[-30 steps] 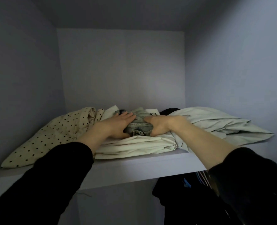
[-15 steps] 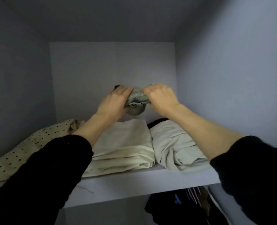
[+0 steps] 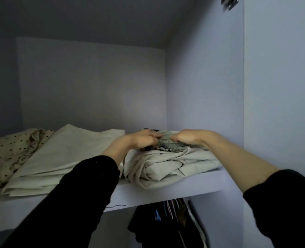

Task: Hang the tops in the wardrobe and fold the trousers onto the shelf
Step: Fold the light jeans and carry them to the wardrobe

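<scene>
Both the left hand (image 3: pixel 142 141) and right hand (image 3: pixel 187 138) are gripping folded denim trousers (image 3: pixel 169 146), seating them on the shelf (image 3: pixel 166 192) pile; tops are apparently hanging below.

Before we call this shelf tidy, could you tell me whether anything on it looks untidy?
Yes: the polka-dot garment at the left end lies crumpled, not folded, and the pale pile under the denim piece is loosely bunched.

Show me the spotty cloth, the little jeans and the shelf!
spotty cloth (image 3: pixel 6 154): head view, on its dotted middle.
little jeans (image 3: pixel 169 144): head view, on the denim between the hands.
shelf (image 3: pixel 166 193): head view, on its front edge.
</scene>
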